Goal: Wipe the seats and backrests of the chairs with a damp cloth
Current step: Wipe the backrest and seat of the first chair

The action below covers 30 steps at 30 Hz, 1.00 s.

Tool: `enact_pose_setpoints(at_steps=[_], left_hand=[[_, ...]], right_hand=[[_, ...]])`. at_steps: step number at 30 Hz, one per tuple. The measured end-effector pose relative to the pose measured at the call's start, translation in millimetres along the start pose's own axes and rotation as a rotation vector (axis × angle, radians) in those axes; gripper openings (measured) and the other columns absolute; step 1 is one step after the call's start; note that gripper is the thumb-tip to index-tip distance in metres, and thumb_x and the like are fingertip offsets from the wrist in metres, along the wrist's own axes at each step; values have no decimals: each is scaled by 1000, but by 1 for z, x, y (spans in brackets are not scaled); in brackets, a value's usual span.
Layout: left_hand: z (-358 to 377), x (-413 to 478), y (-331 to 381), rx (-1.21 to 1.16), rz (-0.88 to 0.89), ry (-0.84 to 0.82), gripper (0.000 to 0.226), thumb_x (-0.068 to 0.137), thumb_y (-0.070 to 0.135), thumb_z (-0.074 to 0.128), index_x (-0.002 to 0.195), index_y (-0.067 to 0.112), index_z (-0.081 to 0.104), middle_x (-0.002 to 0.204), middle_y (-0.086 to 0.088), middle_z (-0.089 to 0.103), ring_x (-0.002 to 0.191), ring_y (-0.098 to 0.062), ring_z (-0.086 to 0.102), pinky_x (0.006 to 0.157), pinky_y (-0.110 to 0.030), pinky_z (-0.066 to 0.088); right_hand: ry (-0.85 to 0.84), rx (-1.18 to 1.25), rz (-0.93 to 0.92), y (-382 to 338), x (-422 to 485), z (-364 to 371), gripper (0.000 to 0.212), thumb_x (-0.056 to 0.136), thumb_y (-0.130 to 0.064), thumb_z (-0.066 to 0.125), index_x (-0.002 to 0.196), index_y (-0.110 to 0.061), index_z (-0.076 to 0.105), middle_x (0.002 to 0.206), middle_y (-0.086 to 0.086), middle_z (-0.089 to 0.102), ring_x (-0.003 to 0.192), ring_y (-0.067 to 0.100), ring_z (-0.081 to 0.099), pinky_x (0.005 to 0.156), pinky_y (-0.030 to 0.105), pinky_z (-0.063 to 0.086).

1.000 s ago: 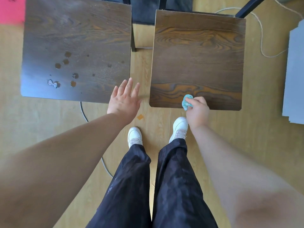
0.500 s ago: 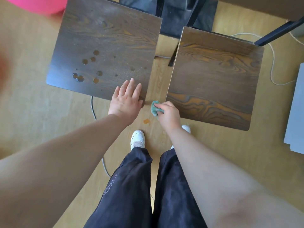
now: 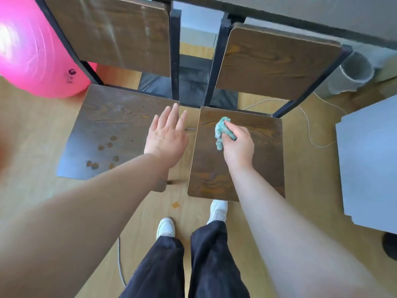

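Evidently the right hand (image 3: 238, 145) pinched the cloth (image 3: 221, 131) onto the right seat (image 3: 264, 164) to scrub; the left hand (image 3: 165, 136), spread flat, braced the left seat (image 3: 103, 125).

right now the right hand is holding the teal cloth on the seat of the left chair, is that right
Not quite: the head view shows the right hand holding the teal cloth on the seat of the right chair, not the left one.

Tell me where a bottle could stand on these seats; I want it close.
The left seat is bare at the back, between the spots and the back edge; the right seat along its right side, beside the right hand. Crowded around the cloth and the left hand.
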<state>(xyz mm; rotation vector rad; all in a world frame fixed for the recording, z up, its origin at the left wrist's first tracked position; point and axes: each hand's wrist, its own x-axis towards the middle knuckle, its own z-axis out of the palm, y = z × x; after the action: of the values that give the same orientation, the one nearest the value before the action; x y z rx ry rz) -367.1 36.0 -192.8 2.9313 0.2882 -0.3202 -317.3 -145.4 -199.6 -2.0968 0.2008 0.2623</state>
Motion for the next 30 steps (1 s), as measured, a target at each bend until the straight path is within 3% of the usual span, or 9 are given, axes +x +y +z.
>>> enact_pose_setpoints(at_steps=[6,11,16,20,23,27,30], left_hand=[[-52,40,74,-10,99,111,60,105,39,33,158,20,11,167,-8,6,153,-26,1,124,-47,10],[-81,68,122,11,152,176,61,105,41,32,158,20,11,166,-8,7,154,-27,2,124,-47,11],[-98,107,159,22,156,207,61,105,44,26,159,23,4,167,-6,0,154,-25,-4,125,-44,8],[-99,142,178,17,135,236,61,105,43,26,159,23,6,167,-6,1,154,-25,-4,125,-44,7],[-101,165,188,11,124,259,60,105,43,28,159,22,10,167,-6,4,154,-25,-1,125,-45,9],[-103,185,191,29,102,292,60,105,42,31,158,21,15,167,-8,9,154,-26,2,124,-46,11],[-99,188,184,36,80,290,59,105,41,31,158,19,17,166,-9,10,154,-28,3,124,-47,11]], right_hand=[[123,13,-87,-26,40,-77,34,95,-11,63,126,-23,66,122,-11,57,108,8,57,90,13,50],[216,23,-146,-41,74,-136,35,94,-8,62,126,-21,67,121,-10,57,107,6,58,80,0,42],[326,-16,-175,-56,128,-193,36,95,-10,62,129,-22,65,123,-9,56,108,10,58,90,24,55],[391,-58,-186,-61,179,-227,35,96,-8,60,128,-21,65,122,-7,54,101,8,55,92,34,55],[412,-128,-195,-64,214,-241,36,96,-4,58,128,-19,65,124,-2,56,99,8,54,92,30,54],[382,-290,-231,-65,245,-241,39,95,0,55,130,-14,64,129,3,57,112,21,56,87,19,43],[368,-436,-266,-64,252,-233,38,95,-2,54,131,-10,63,132,5,58,114,26,50,87,24,43]])
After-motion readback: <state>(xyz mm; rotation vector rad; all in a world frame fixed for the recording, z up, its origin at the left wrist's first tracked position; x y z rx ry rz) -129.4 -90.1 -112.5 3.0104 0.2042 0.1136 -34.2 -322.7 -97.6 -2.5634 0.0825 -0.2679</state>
